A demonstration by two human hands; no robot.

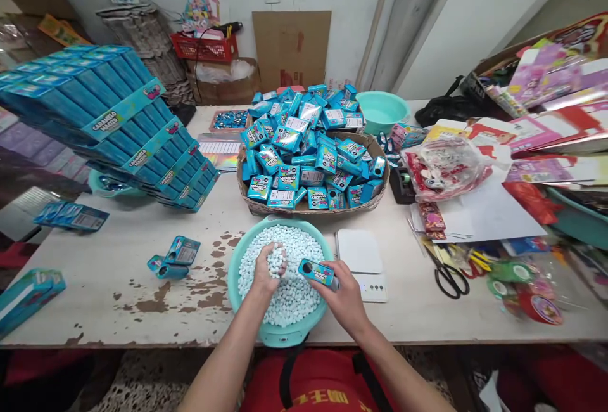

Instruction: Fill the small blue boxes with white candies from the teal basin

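A turquoise basin (234,272) full of small white candies (297,304) stands at the table's front edge. My left hand (268,269) is over the basin, its fingers curled around a heap of the candies. In my right hand (346,295) is a small blue candy box (317,271), tilted over the basin's right side, with a dark round hole showing at its end. Just behind that hand lies a white kitchen scale (360,252). Behind the basin, a wide carton (313,208) is heaped with blue candy boxes (287,139) of the same kind.
Stacked display trays of blue boxes (142,127) lean at the left. Several loose boxes (183,250) lie left of the basin. To the right are black-handled scissors (449,276), tape rolls (510,271) and a plastic bag (446,168). Another turquoise basin (382,108) stands at the back.
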